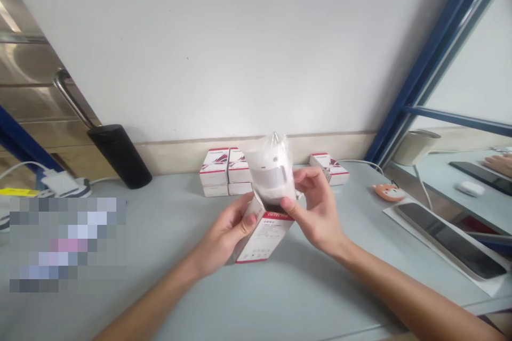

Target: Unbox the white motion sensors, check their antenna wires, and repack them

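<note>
A white and red cardboard box [262, 240] printed "DETECTOR" stands over the table with its top end open. My left hand [226, 237] is closed around the box's left side, thumb on its near edge. Out of the opening sticks a white motion detector [272, 173] in a clear plastic bag, tilted slightly left. My right hand [318, 210] is closed at the detector's lower right, its thumb by the box's rim and its fingers partly hidden behind. The detector's lower end is hidden in the box.
Several white and red boxes [216, 170] stand by the wall, with more boxes [330, 168] to the right. A black cylinder [120, 157] leans at left near a charger [62, 184]. At right lie a phone [452, 240] and an orange animal-shaped item [388, 192]. Another person's hand [498, 164] shows beyond.
</note>
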### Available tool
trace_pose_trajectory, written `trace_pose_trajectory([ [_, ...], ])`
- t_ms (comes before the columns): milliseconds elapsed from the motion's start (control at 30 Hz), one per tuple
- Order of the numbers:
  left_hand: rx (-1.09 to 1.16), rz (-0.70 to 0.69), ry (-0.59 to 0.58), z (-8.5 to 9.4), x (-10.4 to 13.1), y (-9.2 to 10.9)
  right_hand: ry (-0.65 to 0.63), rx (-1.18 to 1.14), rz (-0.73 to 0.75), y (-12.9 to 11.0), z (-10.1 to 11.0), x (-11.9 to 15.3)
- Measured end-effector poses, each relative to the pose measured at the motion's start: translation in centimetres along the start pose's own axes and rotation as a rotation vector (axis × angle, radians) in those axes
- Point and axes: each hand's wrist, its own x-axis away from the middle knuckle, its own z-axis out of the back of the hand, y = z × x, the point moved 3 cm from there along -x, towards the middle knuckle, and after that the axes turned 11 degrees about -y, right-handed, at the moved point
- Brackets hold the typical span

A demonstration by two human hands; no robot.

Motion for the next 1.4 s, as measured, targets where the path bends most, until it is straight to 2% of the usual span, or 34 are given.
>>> trace_pose_trajectory([
  [133,0.027,0.015,0.007,0.1,-0.1,-0.1,-0.048,0.094,0.028,-0.3,0.5,-0.3],
  [267,0.059,0.032,0.038,0.3,0.0,-0.2,-0.094,0.113,-0.017,-0.7,0.7,-0.7],
  [400,0.063,0.025,0.039,0.4,0.0,-0.2,-0.129,0.012,-0.156,-0.6,0.9,-1.2],
  [533,0.086,0.0,0.034,0.4,-0.1,-0.3,-0.193,-0.175,-0.318,0.8,1.0,-1.3],
  [767,0.167,-0.005,0.092,0.6,-0.2,-1.0,-0.257,-0.2,-0.39,2.2,0.5,-0.9],
  [1000,0.249,0.022,0.169,0.7,-0.1,-1.5,-0.288,0.048,-0.276,0.7,0.9,-1.0],
  [1167,0.367,0.057,0.324,1.3,0.0,-2.3,-0.37,0.249,-0.138,0.8,0.6,-0.8],
  [1333,0.391,0.066,0.352,1.4,0.0,-2.4,-0.233,0.29,-0.127,1.4,0.4,-0.3],
  [1400,0.393,0.072,0.36,1.3,0.0,-2.2,-0.231,0.292,-0.134,1.5,0.3,-0.2],
])
